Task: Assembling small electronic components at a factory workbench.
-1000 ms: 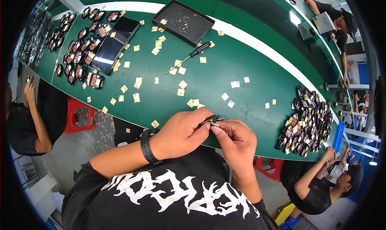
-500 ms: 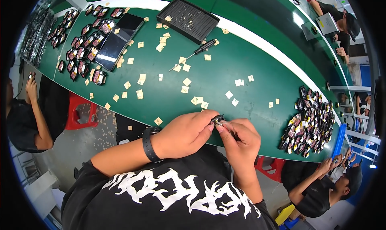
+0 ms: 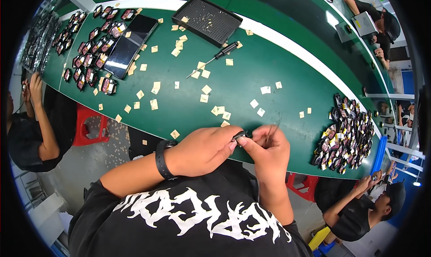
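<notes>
My left hand (image 3: 204, 150) pinches a small black part (image 3: 241, 134) between thumb and fingers, just over the table's near edge. Its kind is mostly hidden by my fingers. My right hand (image 3: 268, 151) is closed in against it from the right, the thumb tip pressed on the part. The right fingers curl behind it and some are smeared by motion. Small cream square stickers (image 3: 226, 116) lie just beyond my hands on the green table (image 3: 188, 109). A screwdriver (image 3: 217, 56) with a black handle lies farther off.
Small black devices (image 3: 343, 136) are heaped at the right, with more (image 3: 90, 75) at the left beside a dark smartphone (image 3: 131, 46). A black tray (image 3: 206, 21) stands at the back. One person (image 3: 33, 136) sits left, another (image 3: 359, 212) right. Red stools (image 3: 87, 127) stand below the table.
My right fingers have lifted and spread a little away from the black part, while the thumb stays on it. My left hand keeps its grip. The view has shifted slightly.
</notes>
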The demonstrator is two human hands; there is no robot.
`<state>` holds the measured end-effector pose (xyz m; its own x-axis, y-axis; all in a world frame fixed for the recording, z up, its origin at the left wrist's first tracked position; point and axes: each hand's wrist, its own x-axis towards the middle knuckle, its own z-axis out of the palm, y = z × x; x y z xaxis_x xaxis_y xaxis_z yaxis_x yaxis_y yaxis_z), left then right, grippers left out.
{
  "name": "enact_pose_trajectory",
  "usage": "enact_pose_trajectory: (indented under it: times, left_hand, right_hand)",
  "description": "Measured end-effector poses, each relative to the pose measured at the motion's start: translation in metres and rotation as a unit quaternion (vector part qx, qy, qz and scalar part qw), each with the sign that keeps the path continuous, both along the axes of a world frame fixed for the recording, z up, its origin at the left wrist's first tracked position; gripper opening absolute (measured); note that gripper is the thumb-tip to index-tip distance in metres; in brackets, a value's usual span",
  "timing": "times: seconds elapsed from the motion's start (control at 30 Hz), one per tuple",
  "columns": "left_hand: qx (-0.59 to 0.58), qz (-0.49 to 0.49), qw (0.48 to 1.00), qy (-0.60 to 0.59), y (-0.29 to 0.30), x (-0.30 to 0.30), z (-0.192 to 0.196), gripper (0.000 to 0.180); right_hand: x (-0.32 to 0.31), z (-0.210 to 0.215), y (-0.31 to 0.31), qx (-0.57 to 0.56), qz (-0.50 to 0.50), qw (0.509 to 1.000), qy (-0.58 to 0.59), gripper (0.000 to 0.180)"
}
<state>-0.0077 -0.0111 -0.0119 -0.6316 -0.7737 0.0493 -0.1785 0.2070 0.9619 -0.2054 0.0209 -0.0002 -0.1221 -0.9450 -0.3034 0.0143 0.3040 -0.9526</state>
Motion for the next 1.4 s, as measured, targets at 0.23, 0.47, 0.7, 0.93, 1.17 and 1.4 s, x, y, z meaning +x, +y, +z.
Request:
enact_pose_trajectory:
  times: [0.23,0.47,0.7,0.93,1.17,1.4]
  left_hand:
    - [0.028,-0.031,0.999,-0.001,-0.003,0.006,0.005,0.028]
    - [0.127,0.016,0.991,0.035,-0.005,-0.001,0.006,0.029]
    - [0.286,-0.013,0.957,0.043,-0.012,0.003,0.015,0.032]
    - [0.383,-0.037,0.915,0.122,-0.012,0.009,0.028,0.045]
    - [0.225,-0.059,0.969,0.083,-0.004,0.014,0.053,0.053]
    - [0.051,-0.064,0.996,0.042,0.002,0.011,0.054,0.061]
  right_hand:
    - [-0.008,0.010,-0.015,0.092,0.086,0.991,-0.039,0.015]
    - [-0.002,0.006,-0.007,0.077,0.064,0.993,-0.060,0.017]
    - [-0.007,0.009,-0.007,0.091,0.122,0.987,-0.049,0.016]
    - [-0.009,0.013,-0.002,0.056,0.092,0.976,-0.191,0.015]
    - [-0.024,0.014,0.021,-0.230,0.114,0.966,0.020,0.030]
    - [-0.024,0.011,0.022,-0.391,0.176,0.874,0.227,0.042]
